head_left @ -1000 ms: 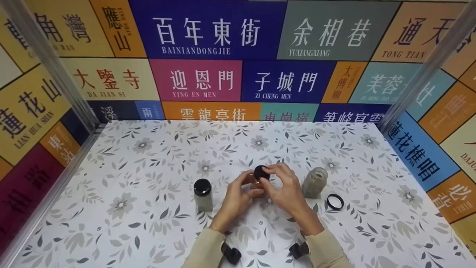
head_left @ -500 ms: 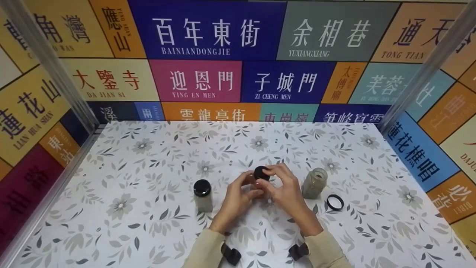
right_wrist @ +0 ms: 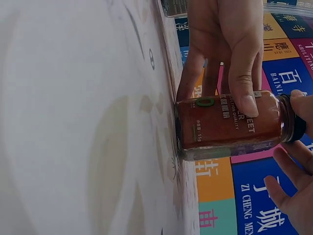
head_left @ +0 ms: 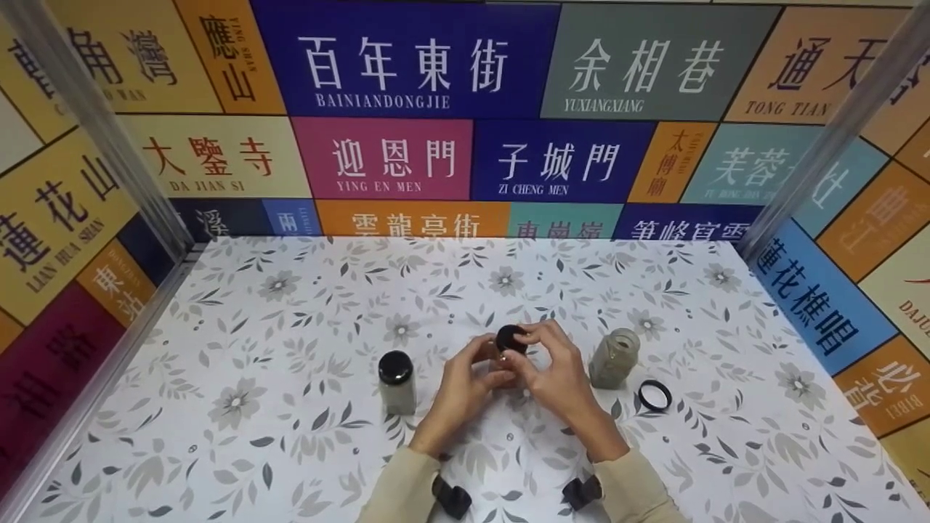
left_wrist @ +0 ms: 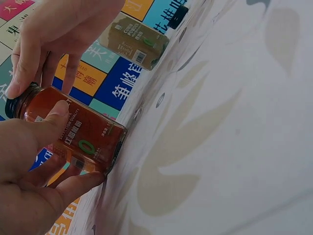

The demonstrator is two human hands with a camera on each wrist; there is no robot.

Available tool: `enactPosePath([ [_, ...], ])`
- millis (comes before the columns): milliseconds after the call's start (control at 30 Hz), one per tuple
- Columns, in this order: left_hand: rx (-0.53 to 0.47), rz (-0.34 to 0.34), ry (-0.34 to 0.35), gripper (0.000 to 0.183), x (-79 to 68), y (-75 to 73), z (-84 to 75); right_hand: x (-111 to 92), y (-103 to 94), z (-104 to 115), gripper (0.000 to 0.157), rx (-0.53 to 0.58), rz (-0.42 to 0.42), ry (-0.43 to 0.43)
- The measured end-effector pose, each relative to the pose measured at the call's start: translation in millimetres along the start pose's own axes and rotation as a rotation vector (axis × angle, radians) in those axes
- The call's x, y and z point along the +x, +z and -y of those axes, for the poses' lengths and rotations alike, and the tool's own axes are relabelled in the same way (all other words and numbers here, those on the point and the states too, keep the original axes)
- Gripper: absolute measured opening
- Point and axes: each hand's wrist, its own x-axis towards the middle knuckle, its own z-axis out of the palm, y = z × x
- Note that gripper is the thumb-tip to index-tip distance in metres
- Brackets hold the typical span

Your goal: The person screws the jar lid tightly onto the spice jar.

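A glass jar of red-orange sweet pepper powder (left_wrist: 90, 129) stands upright on the table between my hands. My left hand (head_left: 463, 378) grips its body, thumb across the label. On its black lid (head_left: 511, 337), the thumb and fingers of my right hand (head_left: 558, 369) pinch the edge. In the left wrist view the lid sits on the jar's mouth; whether it is loose or tight cannot be seen. To the right of my hands is an uncapped jar of cumin powder (head_left: 612, 365). Beside that jar lies a black-rimmed lid (head_left: 656, 408) with a pale middle.
A similar glass jar (head_left: 398, 394) with a glossy black lid stands left of my left hand. White cloth with grey leaves and flowers covers the table (head_left: 290, 450). Panels with large printed characters (head_left: 392, 156) enclose its back and sides.
My right thumb has slid slightly left along the lid of the red jar since a second ago. Both hands and all the jars otherwise keep their places.
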Motion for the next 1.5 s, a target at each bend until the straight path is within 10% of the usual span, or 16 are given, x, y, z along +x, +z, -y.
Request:
enactPosePath([
  [1500,0.016,0.009,0.014,0.048,-0.8,-1.0,0.0,0.5,-3.2,0.5,0.015,0.077,0.041,0.084],
])
